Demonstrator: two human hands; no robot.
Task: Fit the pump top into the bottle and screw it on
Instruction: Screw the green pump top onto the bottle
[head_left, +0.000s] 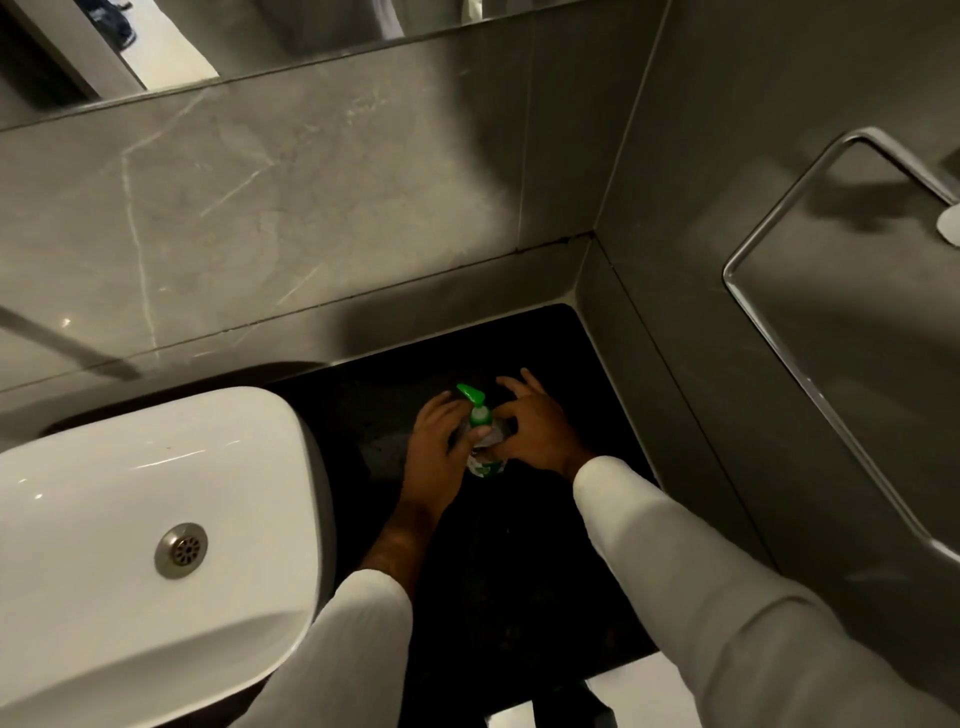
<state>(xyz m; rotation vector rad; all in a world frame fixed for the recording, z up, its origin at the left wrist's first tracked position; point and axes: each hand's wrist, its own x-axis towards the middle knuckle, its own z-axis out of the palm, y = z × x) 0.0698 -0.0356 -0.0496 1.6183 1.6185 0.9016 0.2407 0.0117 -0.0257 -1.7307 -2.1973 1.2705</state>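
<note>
The left hand (434, 441) grips the bottle (485, 457) steady while the right hand (535, 431), fingers pinched at the green pump top (475, 402), should twist the collar squarely.

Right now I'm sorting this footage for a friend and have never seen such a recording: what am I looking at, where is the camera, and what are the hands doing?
There is no machine here, only a person with bare hands and white sleeves. The single picture comes from a wide-angle camera worn on the person's head, looking forward and down. Below is a dark countertop in a grey-tiled corner, with a white sink on the left and a mirror above. A small bottle stands on the counter. The left hand wraps around the bottle, while the right hand reaches to its neck, where the green pump top sits. Whether it is screwed tight cannot be told.
</note>
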